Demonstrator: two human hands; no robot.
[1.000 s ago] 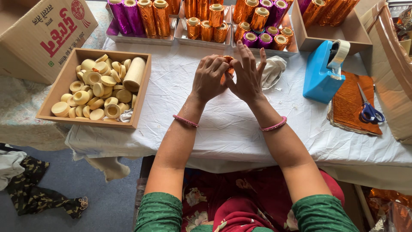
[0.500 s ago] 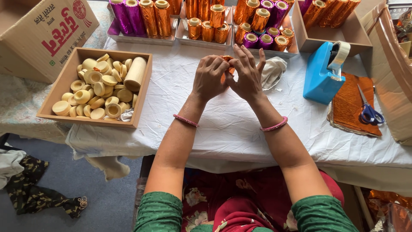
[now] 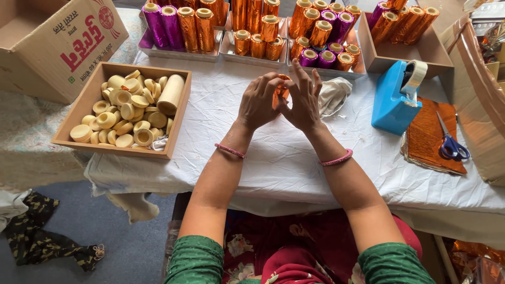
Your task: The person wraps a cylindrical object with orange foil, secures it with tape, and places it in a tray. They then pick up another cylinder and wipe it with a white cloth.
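Note:
My left hand (image 3: 258, 102) and my right hand (image 3: 302, 100) are pressed together above the white cloth-covered table (image 3: 273, 158). Between their fingers they grip a small orange foil-wrapped roll (image 3: 281, 87), mostly hidden by the fingers. Both wrists wear pink bangles. A crumpled white cloth (image 3: 334, 94) lies just right of my right hand.
A wooden box of pale bare spools (image 3: 126, 113) sits left. Trays of orange and purple foil-wrapped rolls (image 3: 252, 29) line the back edge. A blue tape dispenser (image 3: 397, 94), orange foil sheets (image 3: 431, 137) with scissors (image 3: 451, 144) lie right. A cardboard box (image 3: 58, 42) stands far left.
Both hands stay in place around the orange roll; the fingers have shifted slightly on it.

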